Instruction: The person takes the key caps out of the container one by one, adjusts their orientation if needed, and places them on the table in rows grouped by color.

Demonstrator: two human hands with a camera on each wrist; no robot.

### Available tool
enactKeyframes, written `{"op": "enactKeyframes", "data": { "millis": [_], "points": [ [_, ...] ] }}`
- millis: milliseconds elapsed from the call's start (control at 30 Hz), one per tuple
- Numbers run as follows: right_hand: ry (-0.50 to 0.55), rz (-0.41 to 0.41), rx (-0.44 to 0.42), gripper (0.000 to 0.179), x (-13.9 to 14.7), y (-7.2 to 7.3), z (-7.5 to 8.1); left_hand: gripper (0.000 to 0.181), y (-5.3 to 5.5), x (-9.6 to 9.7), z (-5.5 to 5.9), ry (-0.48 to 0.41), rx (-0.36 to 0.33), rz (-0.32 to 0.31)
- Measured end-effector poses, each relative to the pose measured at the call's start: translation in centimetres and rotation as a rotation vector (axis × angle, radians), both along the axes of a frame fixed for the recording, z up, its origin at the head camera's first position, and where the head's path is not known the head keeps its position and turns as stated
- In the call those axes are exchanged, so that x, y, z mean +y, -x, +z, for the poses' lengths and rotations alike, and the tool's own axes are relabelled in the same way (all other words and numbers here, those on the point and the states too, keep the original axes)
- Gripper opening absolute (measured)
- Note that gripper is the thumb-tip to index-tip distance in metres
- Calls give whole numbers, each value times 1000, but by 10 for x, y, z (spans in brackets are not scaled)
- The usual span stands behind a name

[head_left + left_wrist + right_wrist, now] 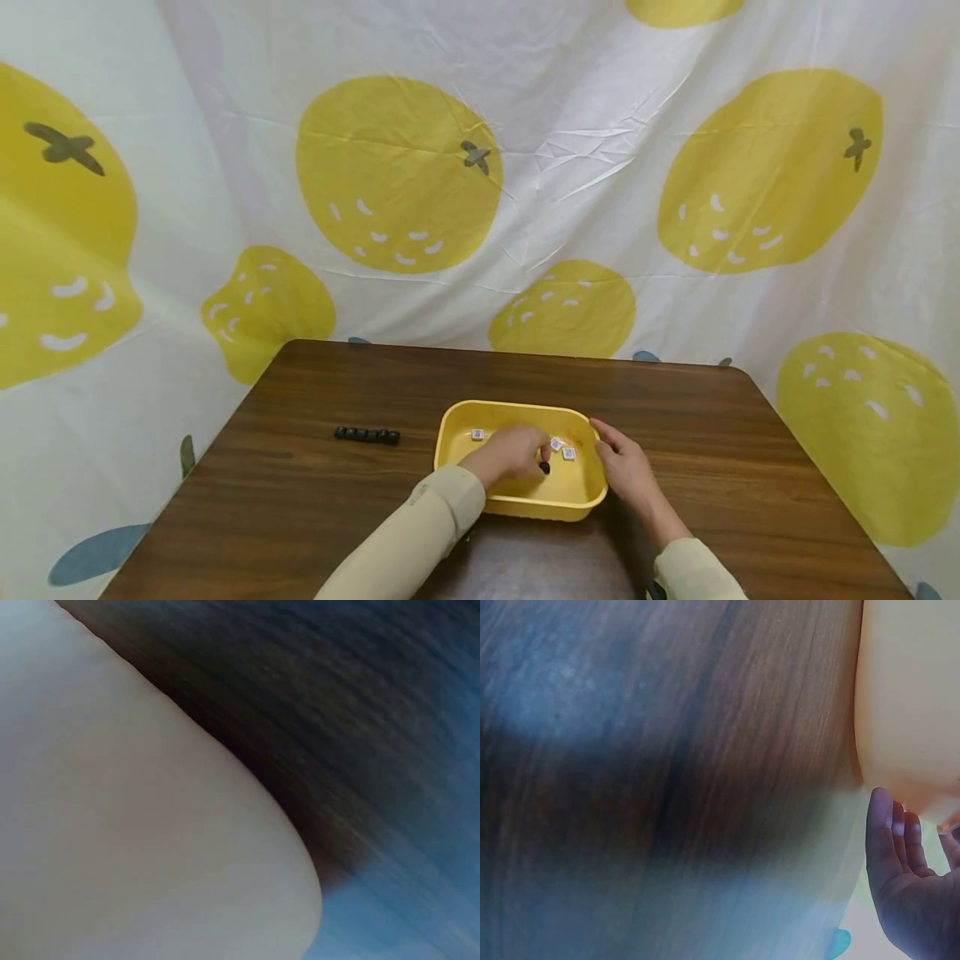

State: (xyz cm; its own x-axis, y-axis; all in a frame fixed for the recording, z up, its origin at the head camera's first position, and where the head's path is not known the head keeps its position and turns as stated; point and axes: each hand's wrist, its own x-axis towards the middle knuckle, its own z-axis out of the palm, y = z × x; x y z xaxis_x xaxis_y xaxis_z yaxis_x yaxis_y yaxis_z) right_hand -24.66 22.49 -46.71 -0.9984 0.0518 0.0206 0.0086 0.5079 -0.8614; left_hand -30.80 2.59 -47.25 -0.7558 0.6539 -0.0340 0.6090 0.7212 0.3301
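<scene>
Black block (pixel 544 468): lay inside the yellow tray (pixel 542 510), right of its middle, at the fingertips of the left hand (pixel 513 452); being small, it could have slipped had the pinch met only an edge.
Right hand (pixel 628 473): stood at the tray's right end, fingers nearly straight against the outer wall; too light a touch could have let the tray slide, too firm a push could have tipped it.
Left hand: reached over the near wall, thumb and finger together on the block; the left wrist view did not show the tips, so the firmness of the hold could not be told.
White-faced tiles (pixel 568 453): lay on the tray floor, two just beside the left hand's fingers, one toward the far left; a wide finger sweep could have knocked the close pair.
Row of black blocks (pixel 367 435): ran along the table (pixel 675 408), left of the tray and well apart from it; a brushing sleeve could have broken the line.
Printed cloth (pixel 570 208): hung beyond the table, apparently posing little hazard.
</scene>
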Motion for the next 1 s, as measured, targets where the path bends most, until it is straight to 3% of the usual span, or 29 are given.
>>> {"op": "enactKeyframes", "data": {
  "millis": [100, 267, 467, 733, 1000],
  "points": [
    [6, -2, -6, 44, 0, 1, 0, 17, -1, -2, 0, -10, -30, 16],
    [9, -1, -14, 45, 1, 2, -1, 23, 1, -4, 0, 34, -19, 11],
    [10, 2, -14, 45, 1, 3, -3, 20, -1, -4, 2, 76, 21, -36],
    [5, -3, -9, 44, 0, 2, -2, 12, -5, 0, 3, 33, 6, -93],
    [11, -5, -9, 44, 0, 2, -3, 10, -8, -6, 2, -3, 10, -31]
  ]
}}
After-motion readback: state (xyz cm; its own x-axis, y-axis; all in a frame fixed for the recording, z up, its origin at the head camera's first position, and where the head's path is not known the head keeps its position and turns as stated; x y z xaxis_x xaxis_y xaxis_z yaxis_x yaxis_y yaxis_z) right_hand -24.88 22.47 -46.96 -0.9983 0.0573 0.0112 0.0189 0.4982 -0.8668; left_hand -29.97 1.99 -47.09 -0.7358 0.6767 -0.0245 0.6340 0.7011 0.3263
